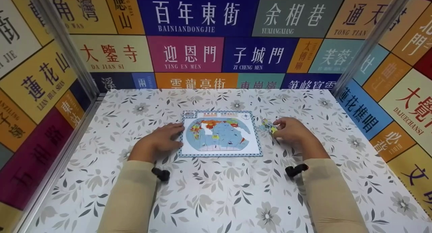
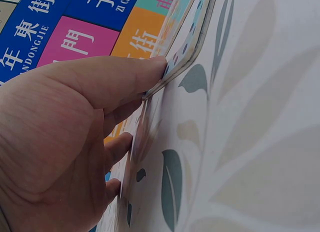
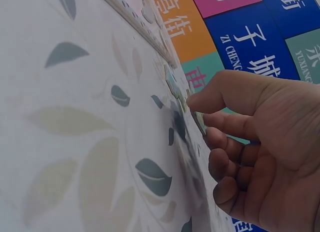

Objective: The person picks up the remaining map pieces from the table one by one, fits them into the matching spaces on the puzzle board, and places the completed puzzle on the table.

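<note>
A world map jigsaw puzzle in a blue dotted frame lies on the table, partly filled, with white gaps in its upper part. My left hand is at its left edge, fingers extended. In the left wrist view, the thumb of the left hand touches the board's edge. To the right of the board, my right hand pinches a puzzle piece between thumb and fingers. More loose puzzle pieces lie by its fingertips, overlapping one another.
The table has a white cover printed with grey leaves and flowers. Panels with large Chinese lettering stand behind it and on both sides. Metal posts rise at the back corners.
</note>
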Motion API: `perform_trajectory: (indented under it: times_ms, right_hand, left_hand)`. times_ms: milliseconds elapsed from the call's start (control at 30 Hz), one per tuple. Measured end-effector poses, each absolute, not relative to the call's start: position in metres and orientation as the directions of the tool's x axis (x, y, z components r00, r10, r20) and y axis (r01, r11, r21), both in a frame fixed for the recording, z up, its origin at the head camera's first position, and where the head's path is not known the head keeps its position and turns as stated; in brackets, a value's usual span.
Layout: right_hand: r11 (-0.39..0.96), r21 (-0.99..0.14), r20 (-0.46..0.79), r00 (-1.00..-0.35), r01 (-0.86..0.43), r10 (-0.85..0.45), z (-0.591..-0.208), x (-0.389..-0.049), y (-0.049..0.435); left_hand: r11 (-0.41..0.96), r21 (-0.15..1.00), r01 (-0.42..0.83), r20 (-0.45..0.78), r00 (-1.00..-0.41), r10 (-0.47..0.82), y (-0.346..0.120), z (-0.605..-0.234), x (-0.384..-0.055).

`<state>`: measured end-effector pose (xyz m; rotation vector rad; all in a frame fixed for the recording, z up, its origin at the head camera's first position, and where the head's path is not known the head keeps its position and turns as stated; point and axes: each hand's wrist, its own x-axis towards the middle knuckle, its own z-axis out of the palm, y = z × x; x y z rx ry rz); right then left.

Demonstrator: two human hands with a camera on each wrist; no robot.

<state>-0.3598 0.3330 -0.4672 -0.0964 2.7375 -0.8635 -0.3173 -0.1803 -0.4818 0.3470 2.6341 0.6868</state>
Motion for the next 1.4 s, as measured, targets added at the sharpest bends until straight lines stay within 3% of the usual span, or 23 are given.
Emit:
perform_trajectory:
  times_ms: [1400]
  right_hand:
    - [0.814, -0.574, -0.163, -0.960, -0.094, -0.226, -0.461, -0.357, 0.294]
  left_hand:
    - [0.851, 0.517, 0.093, -0.342, -0.889, 0.305, -0.179, -0.482, -0.319]
